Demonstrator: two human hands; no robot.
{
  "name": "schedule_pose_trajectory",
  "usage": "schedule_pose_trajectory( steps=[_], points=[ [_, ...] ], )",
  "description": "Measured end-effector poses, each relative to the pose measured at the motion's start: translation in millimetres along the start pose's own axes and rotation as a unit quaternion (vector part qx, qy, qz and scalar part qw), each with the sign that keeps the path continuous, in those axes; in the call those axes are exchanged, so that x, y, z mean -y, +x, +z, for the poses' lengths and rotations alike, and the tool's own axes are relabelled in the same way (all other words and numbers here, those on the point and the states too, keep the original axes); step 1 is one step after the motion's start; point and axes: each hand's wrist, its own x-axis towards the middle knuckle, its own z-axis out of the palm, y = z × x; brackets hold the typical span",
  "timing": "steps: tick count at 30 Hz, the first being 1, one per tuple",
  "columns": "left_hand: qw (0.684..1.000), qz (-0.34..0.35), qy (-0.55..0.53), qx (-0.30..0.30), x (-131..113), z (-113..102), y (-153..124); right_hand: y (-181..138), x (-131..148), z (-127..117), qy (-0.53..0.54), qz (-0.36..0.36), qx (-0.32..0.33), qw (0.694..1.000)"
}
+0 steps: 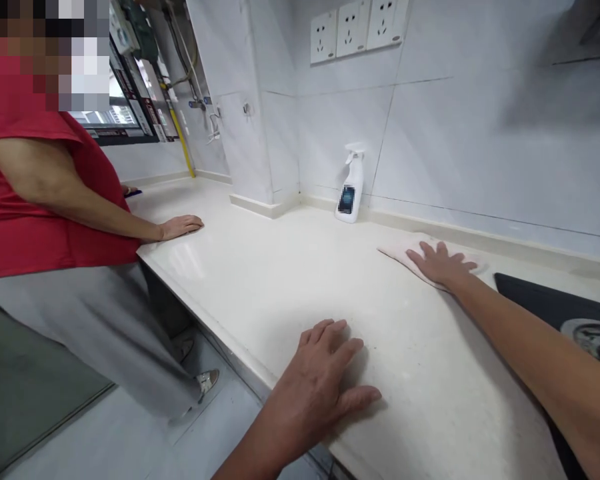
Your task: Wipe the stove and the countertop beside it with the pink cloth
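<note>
My right hand [441, 265] lies flat with spread fingers on a pale cloth [403, 251], pressing it to the white countertop [260, 280] beside the low back ledge. Part of the cloth is hidden under the palm. Nearer to me, my left hand [325, 373] hovers over or rests lightly on the counter close to its front edge; I cannot tell which. Its fingers are apart and hold nothing. A white spray bottle [350, 187] with a dark label stands upright against the wall, left of the cloth.
A black stove top [540, 293] with a burner [593, 333] lies at the right. On the left a person in a red top [80, 200] leans one hand [180, 227] on the counter. A wall column [250, 107] juts out at the back, and sockets [357, 30] sit above.
</note>
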Motion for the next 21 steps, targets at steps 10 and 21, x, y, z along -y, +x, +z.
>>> schedule_pose_trajectory(
  steps=[10, 21],
  points=[
    [0.994, -0.013, 0.042, -0.099, 3.6, 8.4, 1.4, -104.3, 168.0, 6.4, -0.039, -0.275, 0.076, 0.958],
    [0.993, -0.082, 0.044, -0.066, -13.6, 7.8, 3.9, -191.1, 23.9, 41.7, 0.032, -0.456, -0.038, 0.889]
  ],
)
